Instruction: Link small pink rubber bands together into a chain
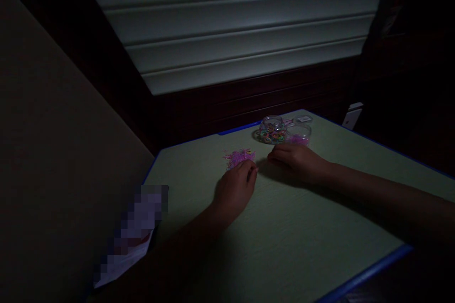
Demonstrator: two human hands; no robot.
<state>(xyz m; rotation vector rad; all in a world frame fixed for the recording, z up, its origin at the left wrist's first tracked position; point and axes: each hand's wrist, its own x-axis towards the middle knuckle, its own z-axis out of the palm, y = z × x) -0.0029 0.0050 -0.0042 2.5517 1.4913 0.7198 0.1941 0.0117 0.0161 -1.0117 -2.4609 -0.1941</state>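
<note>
low, the left hand (pixel 237 188) curls its fingers.

Fingers of the left hand (pixel 236 189) hide part of the pink pile (pixel 240 157); whatever they may pinch is too dark to make out. The right hand (pixel 298 161) partly covers a clear jar (pixel 298 133). Pixelation blurs a pale item (pixel 144 215), and the desk (pixel 302 232) runs out of frame.
</note>
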